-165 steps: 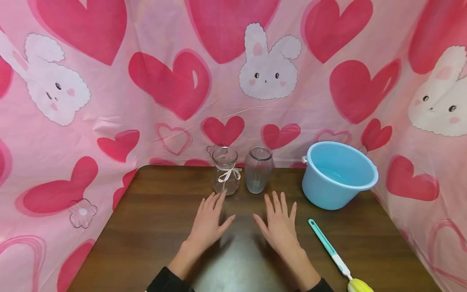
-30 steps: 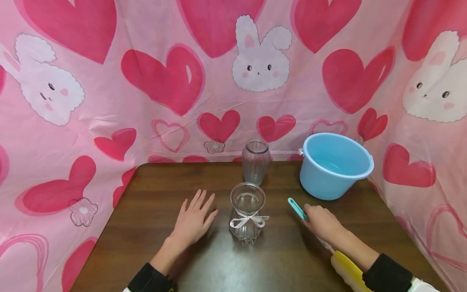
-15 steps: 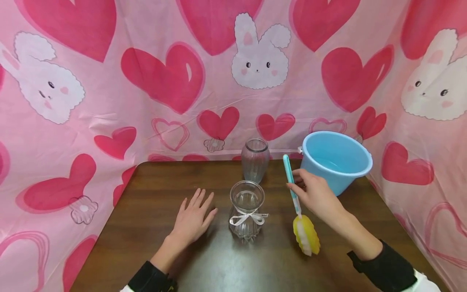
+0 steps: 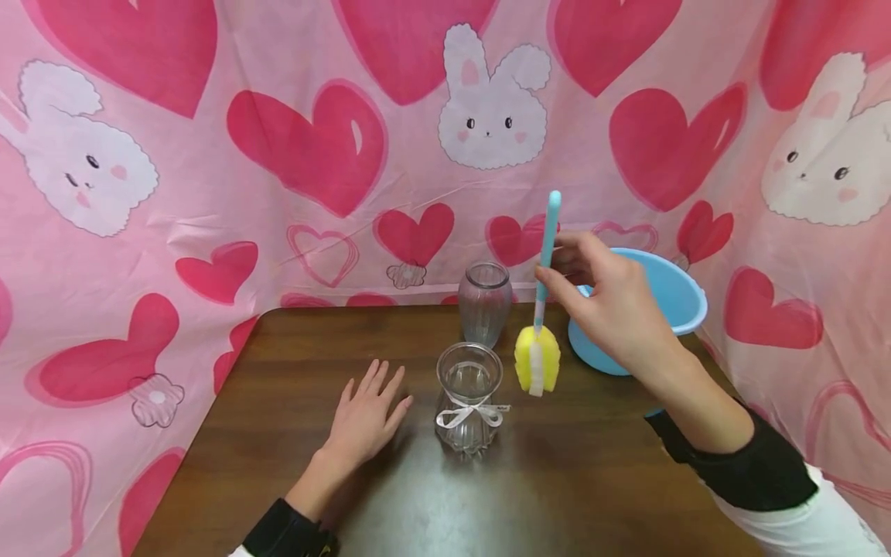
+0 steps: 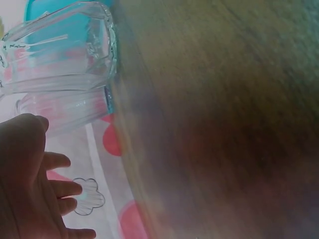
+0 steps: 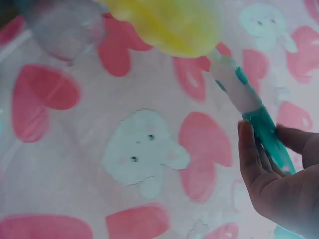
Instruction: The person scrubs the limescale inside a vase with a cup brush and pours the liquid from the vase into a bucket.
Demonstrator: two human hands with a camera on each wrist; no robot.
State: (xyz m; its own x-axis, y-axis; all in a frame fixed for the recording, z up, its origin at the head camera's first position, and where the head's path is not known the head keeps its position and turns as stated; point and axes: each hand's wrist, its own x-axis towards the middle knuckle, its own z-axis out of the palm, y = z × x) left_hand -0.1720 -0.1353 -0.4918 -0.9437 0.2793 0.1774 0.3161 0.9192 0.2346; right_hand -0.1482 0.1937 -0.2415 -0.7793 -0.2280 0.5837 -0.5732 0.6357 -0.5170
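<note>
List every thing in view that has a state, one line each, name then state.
Right hand: grips the brush handle, raised above the table.
Sponge brush: upright, yellow sponge head down, in the air beside the ribboned vase.
Ribboned vase: upright on the table, mouth open.
Plain vase: upright, behind the ribboned one.
Blue basin: upright, partly hidden by the right hand.
Left hand: flat on the table, holding nothing.

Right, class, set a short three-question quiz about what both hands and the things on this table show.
1. True or false: the left hand grips the ribboned glass vase.
2. What does the right hand hold?
A. blue bucket
B. sponge brush
C. plain vase
3. Fill in: the brush's yellow sponge end points ____.

Key:
1. False; it rests flat on the table.
2. B, the sponge brush.
3. Downward.
</note>
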